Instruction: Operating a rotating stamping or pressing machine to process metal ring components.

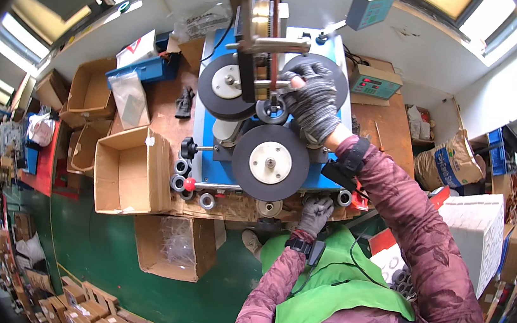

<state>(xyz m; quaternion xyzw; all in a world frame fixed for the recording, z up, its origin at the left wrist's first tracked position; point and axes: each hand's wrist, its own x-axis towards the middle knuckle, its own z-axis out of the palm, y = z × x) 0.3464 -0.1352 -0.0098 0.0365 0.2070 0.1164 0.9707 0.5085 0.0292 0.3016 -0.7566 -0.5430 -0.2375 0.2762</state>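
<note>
My right hand [314, 101], in a grey knitted glove with the bare thumb tip showing, reaches over a blue-topped winding machine [210, 167]. Its fingers are curled, and its thumb lies by the end of a metal rod [276, 86]; what they grip is hidden. A dark ring core [272, 110] sits between three black rollers, the nearest being a large black roller [246, 160] with a white hub. My left hand [316, 215], also gloved, is at the bench's front edge with fingers curled, beside a loose grey ring [343, 198]. Whatever it holds cannot be made out.
Several ring cores [207, 201] lie at the machine's front left, near a red knob [189, 184]. Open cardboard boxes [133, 173] stand left and below. A control box [375, 84] is at the back right. A dark glove [184, 102] lies on the bench. A white carton [470, 233] stands right.
</note>
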